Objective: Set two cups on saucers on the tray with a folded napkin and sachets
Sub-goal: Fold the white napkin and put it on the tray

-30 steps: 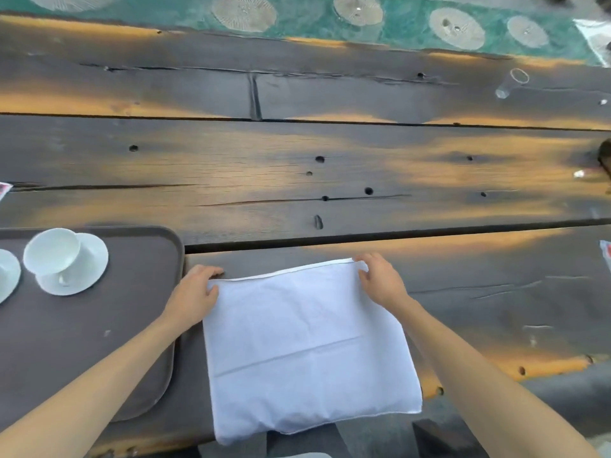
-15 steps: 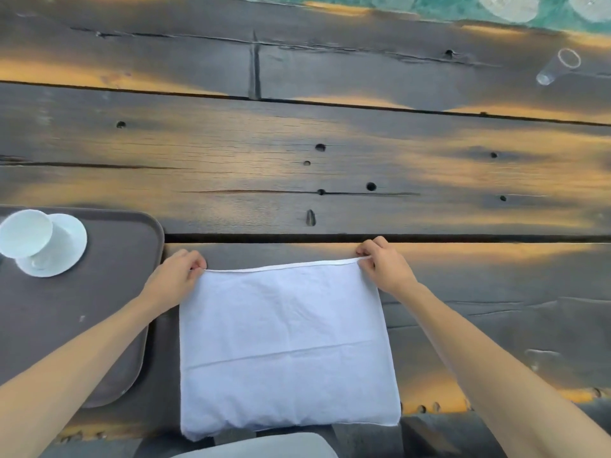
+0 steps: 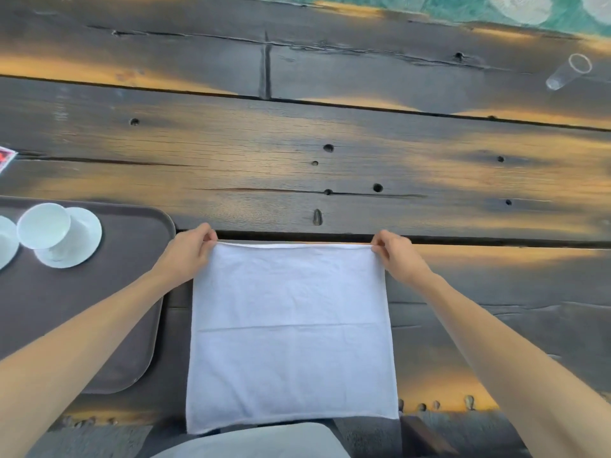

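Note:
A white napkin (image 3: pixel 291 328) lies spread flat on the wooden table, with a crease across its middle and its near edge hanging over the table's front. My left hand (image 3: pixel 190 254) pinches its far left corner and my right hand (image 3: pixel 395 256) pinches its far right corner. To the left lies a dark brown tray (image 3: pixel 132 292). On it a white cup (image 3: pixel 44 226) stands on a white saucer (image 3: pixel 82 239). The rim of a second saucer (image 3: pixel 6 241) shows at the left edge. A red and white sachet (image 3: pixel 5 158) peeks in at the far left.
A clear plastic cup (image 3: pixel 567 72) lies on its side at the far right of the plank table (image 3: pixel 330 133). A green runner with round lace mats (image 3: pixel 515 8) crosses the far edge. A dark gap runs between planks just beyond the napkin.
Both hands have drawn the napkin's far edge straight and slightly lifted it, now pinching the corners. The view has shifted, so the tray and cup sit further left.

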The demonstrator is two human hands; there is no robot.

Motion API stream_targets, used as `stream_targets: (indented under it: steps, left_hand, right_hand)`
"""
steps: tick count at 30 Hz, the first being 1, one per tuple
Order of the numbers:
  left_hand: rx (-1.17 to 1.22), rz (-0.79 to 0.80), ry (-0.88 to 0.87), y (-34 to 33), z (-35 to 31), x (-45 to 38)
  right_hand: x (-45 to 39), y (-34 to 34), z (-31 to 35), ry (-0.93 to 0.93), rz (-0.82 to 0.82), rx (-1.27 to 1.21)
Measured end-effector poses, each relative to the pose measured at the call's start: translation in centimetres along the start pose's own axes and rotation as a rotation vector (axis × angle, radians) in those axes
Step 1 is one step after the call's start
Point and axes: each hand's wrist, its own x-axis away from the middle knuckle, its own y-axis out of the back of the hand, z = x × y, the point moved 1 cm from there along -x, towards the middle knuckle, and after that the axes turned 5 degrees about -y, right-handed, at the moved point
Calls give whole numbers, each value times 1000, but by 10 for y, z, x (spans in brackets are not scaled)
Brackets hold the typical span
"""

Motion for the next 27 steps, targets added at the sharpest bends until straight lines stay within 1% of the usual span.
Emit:
stream_targets:
  steps: [4, 9, 12, 18, 24, 27]
  left_hand:
    - [7, -126, -71, 34, -17, -33]
    - [-11, -241, -180, 84, -34, -69]
    - [-35, -306, -211, 102, -41, -72]
    - [8, -278, -287, 105, -33, -32]
    - [-13, -266, -318, 80, -10, 34]
    - [-62, -233, -306, 60, 3, 63]
  right_hand:
    - [-13, 33, 18, -46, -146, 4]
    - [-33, 75, 36, -56, -257, -15]
    - [-36, 88, 42, -48, -314, -5]
    - [0, 86, 43, 58, -330, -1]
    - [64, 57, 37, 146, -345, -38]
    - [91, 37, 32, 123, -327, -58]
